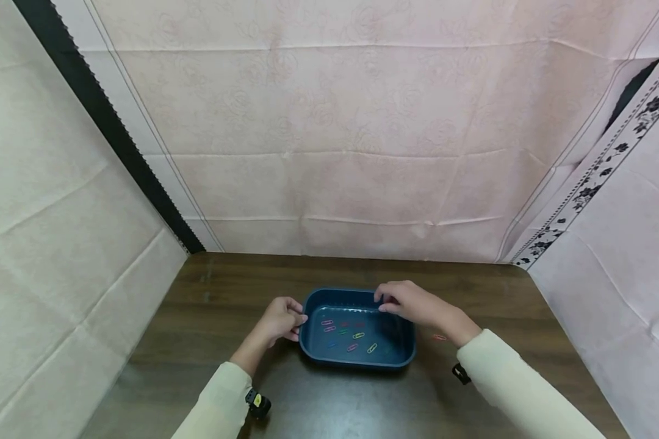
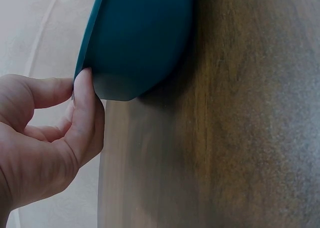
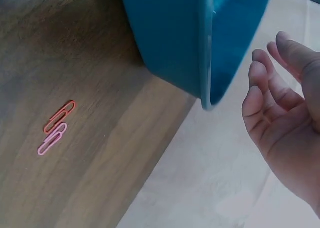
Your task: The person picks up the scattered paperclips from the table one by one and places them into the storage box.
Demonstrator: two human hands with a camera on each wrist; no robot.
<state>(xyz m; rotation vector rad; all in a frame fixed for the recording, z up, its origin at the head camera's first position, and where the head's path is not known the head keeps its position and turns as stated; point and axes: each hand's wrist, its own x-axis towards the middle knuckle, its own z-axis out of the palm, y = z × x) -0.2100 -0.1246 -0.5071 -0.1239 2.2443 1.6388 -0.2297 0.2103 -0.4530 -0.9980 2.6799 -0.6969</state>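
A dark blue plastic tray (image 1: pixel 387 335) stands on the table with several coloured paper clips inside, among them a yellow clip (image 1: pixel 371 348) and a pink clip (image 1: pixel 352 347). My left hand (image 1: pixel 282 317) pinches the tray's left rim between thumb and fingers; the left wrist view shows this grip closely. Over the tray's right back part hovers my right hand (image 1: pixel 409 300), fingers loosely bent. In the right wrist view its thumb and fingers are apart, with nothing visible between them. An orange clip (image 3: pixel 59 116) and a pink paper clip (image 3: pixel 52 139) lie beside the tray, touching or overlapping.
The brown wooden table (image 1: pixel 219 329) carries the tray near its middle. Pale cloth hangs behind the table (image 1: pixel 351 183) and along both sides. Both forearms wear light sleeves, with a dark device (image 1: pixel 258 403) at the left wrist.
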